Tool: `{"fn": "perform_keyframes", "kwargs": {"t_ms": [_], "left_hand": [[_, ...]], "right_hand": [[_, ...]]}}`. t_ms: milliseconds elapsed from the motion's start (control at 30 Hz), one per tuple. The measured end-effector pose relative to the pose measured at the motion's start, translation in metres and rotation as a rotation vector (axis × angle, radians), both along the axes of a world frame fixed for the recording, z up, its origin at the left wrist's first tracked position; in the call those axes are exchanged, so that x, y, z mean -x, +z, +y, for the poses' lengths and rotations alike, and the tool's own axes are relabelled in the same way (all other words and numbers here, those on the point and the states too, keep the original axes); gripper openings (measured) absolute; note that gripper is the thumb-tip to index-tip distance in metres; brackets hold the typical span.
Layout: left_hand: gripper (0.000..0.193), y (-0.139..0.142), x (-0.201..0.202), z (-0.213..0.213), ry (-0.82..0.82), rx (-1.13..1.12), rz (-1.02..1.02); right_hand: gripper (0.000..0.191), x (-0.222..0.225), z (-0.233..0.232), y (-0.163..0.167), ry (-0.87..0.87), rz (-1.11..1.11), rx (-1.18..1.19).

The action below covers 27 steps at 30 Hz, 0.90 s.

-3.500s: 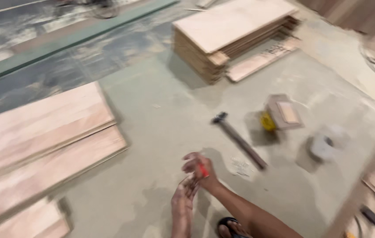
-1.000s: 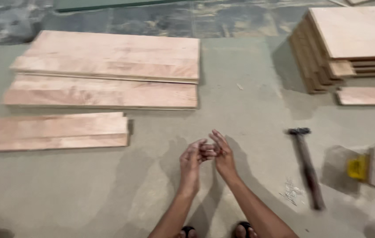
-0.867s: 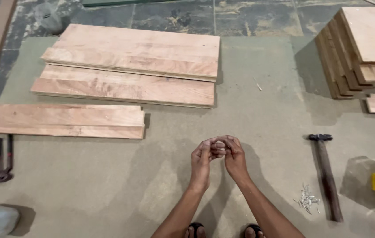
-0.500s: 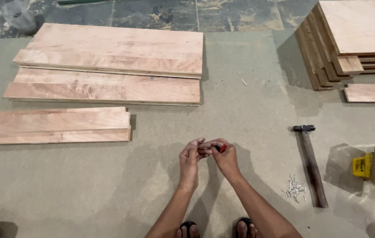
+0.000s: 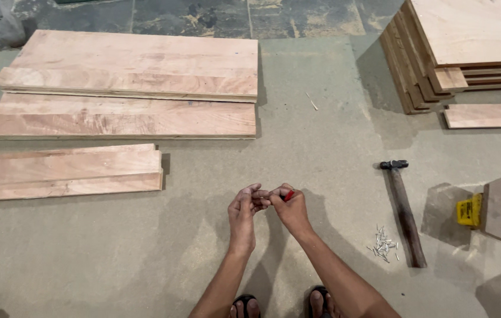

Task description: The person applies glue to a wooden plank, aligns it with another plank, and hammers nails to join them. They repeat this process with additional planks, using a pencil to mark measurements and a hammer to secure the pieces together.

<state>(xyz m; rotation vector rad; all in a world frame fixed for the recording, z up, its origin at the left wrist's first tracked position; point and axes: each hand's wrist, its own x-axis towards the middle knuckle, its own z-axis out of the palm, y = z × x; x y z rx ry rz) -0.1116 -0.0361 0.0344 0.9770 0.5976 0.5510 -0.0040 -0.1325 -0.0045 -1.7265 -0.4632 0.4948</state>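
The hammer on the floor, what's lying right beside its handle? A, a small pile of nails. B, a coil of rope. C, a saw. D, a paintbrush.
A: a small pile of nails lies just left of the hammer, near the lower end of its wooden handle, to the right of the right hand.
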Motion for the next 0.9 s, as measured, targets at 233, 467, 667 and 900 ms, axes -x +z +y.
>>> {"fn": "perform_keyframes", "kwargs": {"t_ms": [233, 467, 667, 900], "left_hand": [[0.046, 0.0, 0.0, 0.002, 0.017, -0.022, 0.021], [0.046, 0.0, 0.002, 0.005, 0.028, -0.001, 0.044], [0.046, -0.007, 0.002, 0.006, 0.041, 0.012, 0.028], [0.045, -0.014, 0.002, 0.005, 0.054, 0.058, -0.041]], "right_hand": [[0.017, 0.0, 0.0, 0.01, 0.008, 0.019, 0.013], [0.02, 0.005, 0.003, 0.028, -0.004, 0.136, 0.078], [0.035, 0.004, 0.005, 0.031, 0.013, 0.138, -0.107], [0.021, 0.007, 0.005, 0.025, 0.042, 0.097, -0.044]]}}
